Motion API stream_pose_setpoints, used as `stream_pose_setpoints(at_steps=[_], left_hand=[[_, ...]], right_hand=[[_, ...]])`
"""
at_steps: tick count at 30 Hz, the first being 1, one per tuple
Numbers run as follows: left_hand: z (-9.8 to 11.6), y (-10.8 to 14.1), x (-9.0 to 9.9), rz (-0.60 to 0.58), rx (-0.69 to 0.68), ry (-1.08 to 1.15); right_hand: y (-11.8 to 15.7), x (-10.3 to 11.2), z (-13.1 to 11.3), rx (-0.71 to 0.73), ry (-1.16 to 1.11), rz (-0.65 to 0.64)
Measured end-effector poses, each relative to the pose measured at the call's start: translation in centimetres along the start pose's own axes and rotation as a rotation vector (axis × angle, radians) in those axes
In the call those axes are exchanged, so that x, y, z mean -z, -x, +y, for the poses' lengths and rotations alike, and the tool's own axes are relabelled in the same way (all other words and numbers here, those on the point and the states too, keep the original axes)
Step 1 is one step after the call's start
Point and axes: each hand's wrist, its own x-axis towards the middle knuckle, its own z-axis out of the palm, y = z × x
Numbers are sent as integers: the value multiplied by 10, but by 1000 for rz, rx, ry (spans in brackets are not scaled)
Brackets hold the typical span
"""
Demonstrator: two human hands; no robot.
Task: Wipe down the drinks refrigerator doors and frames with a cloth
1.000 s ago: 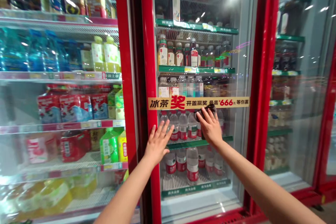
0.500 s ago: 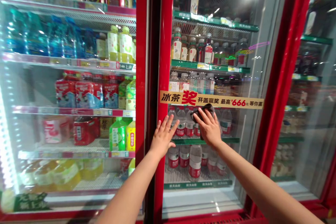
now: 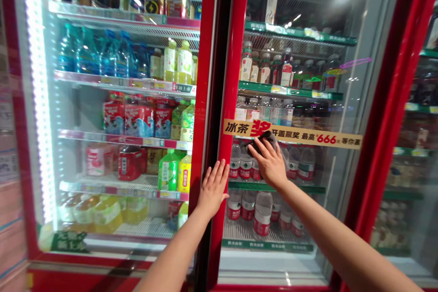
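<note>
My right hand point(image 3: 270, 164) is shut on a dark cloth point(image 3: 263, 141), pressing it to the glass door point(image 3: 301, 23) of a drinks fridge just below a yellow banner sticker point(image 3: 292, 133). Bottled water with red labels point(image 3: 244, 166) stands behind the glass under that hand. My left hand point(image 3: 214, 187) lies flat and open, holding nothing, against the red door frame point(image 3: 227, 100) at the seam between two doors. Its fingertips are a short way left of the cloth.
A second glass door point(image 3: 119, 114) to the left shows shelves of blue water bottles, yellow-green drinks and red cartons. A further red-framed door point(image 3: 386, 114) stands to the right. A bright LED strip point(image 3: 39, 77) runs up the far left.
The view has swung left, so the fridge doors slide rightward in the frame. My right hand keeps the cloth on the glass, and my left hand stays against the red frame.
</note>
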Motion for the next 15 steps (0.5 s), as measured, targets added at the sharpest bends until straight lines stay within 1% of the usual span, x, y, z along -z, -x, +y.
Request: stream_pose_setpoints(at_steps=[1,2,4,5,7,9,10,12,14,15], left_hand=[[0,1,-2,-6,5,-4],[0,1,-3,-14,7,-8],[1,0,-4,-29,12,-13],[2,0,-4,-35,15,-13],[4,0,-3,-47,20,-9],[6,0,-1,-56,24,-1],[7,0,-1,-58,27,5],[9,2,-1,-54,39,15],[10,4,-2,-38,64,20],[11,6,-3,-27,81,19]], right_hand=[[-4,-4,-13,-22,-1,14],[-5,-8,-24,-11,-6,12],[1,-13,-36,92,-27,-27],[7,-13,-36,170,-39,-56],[16,-11,-28,325,-52,-98],[15,-7,-17,409,-50,-99],[9,-4,-12,403,-44,-85],[-8,-1,-11,315,-30,-48],[-24,-1,-19,215,-20,-23],[-28,-2,-24,187,-19,-18]])
